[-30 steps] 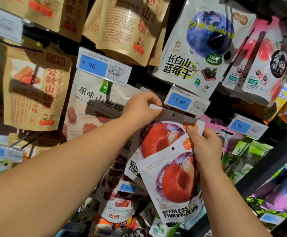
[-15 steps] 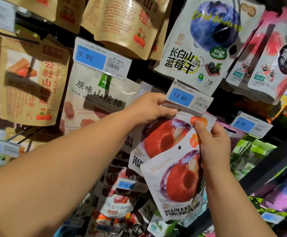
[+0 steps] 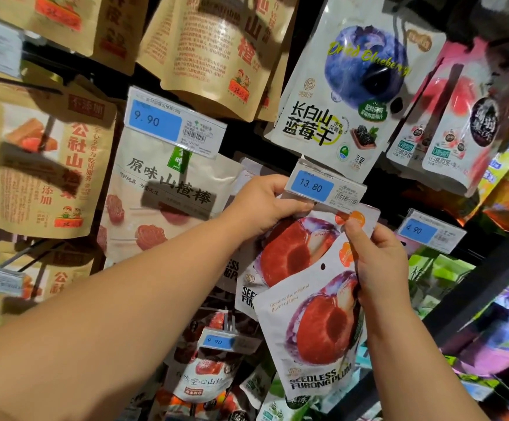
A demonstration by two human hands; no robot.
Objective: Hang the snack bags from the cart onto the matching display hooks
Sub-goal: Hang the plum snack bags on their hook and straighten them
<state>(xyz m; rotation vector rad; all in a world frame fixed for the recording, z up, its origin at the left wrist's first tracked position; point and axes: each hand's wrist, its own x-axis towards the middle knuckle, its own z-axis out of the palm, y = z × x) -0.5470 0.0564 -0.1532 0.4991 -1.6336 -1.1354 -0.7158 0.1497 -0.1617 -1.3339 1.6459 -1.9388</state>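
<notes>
The left hand (image 3: 262, 205) has its fingers curled over the top edge of the rear plum bag (image 3: 286, 253) and grips it directly under the 13.80 price tag (image 3: 323, 188), knuckles touching the tag's lower edge. The right hand (image 3: 380, 265), below and to the right of that tag, pinches the upper right edge of the front plum bag (image 3: 314, 326), thumb pointing up along the bag's face. This front bag hangs tilted from the pinch, overlaps the lower half of the rear bag, and its hang hole (image 3: 323, 265) is free, well below the tag. The tag covers the rear bag's top, so I cannot tell whether that bag is hung.

Above the tag hangs a dried blueberry bag (image 3: 350, 86). Left of it hangs a white hawthorn bag (image 3: 162, 202) under a 9.90 price tag (image 3: 171, 123). To the tag's lower right sits a 4.90 price tag (image 3: 429, 232).
</notes>
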